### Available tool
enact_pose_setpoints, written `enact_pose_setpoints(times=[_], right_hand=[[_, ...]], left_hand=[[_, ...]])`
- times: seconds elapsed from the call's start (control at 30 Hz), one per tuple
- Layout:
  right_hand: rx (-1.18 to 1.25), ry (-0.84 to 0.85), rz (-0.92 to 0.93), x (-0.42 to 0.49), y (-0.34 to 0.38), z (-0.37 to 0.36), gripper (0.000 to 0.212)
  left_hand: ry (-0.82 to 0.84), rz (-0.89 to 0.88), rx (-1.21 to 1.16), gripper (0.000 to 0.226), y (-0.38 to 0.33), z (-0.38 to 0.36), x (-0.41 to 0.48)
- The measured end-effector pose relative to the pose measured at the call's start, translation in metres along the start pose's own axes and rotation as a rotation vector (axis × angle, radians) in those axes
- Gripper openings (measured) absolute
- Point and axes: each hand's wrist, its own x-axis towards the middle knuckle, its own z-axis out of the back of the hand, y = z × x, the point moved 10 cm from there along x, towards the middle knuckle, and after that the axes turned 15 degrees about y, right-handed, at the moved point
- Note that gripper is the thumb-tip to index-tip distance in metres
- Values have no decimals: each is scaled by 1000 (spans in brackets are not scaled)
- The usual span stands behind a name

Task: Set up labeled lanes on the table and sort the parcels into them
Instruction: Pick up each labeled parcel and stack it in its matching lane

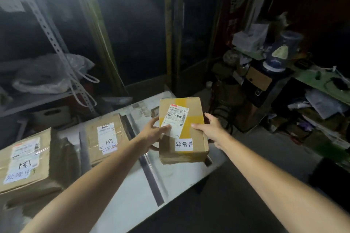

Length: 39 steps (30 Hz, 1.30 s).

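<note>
Both sides of the parcel [195,132] are gripped, by the left hand [154,134] and right hand [210,128], over the right end of the table [132,185]. It should be lowered flat, right of the tape strip [151,178], label [175,117] upward.

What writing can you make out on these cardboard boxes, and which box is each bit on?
"异常件": printed white tag on the held box.
"已完成": tag on the middle box.
"处理中": tag on the left box.
"8685", handwritten, last digit unsure: top of the middle box's label.
One large handwritten character each on the middle and left boxes: not clear enough to read.
Fine print on all three shipping labels: too small and blurred.
</note>
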Motion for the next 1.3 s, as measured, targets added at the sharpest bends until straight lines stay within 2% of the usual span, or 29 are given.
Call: enact_pose_setpoints(times=[0.17,0.4,0.57,0.73,1.0,1.3], right_hand=[[-58,170,-36,52,5,2,83],[-111,281,-96,119,-20,-22,80],[-157,321,-125,152,-37,-36,53],[-162,375,-162,182,-53,-50,65],[-150,451,-184,221,-51,-57,63],[-138,453,-157,268,-41,-66,91]], left_hand=[[-109,54,-102,63,16,5,24],[-169,118,-169,76,50,33,61],[-186,141,-200,74,75,45,81],[-223,174,-213,75,81,54,93],[-293,204,-263,69,84,63,119],[-368,200,-272,65,67,89,145]])
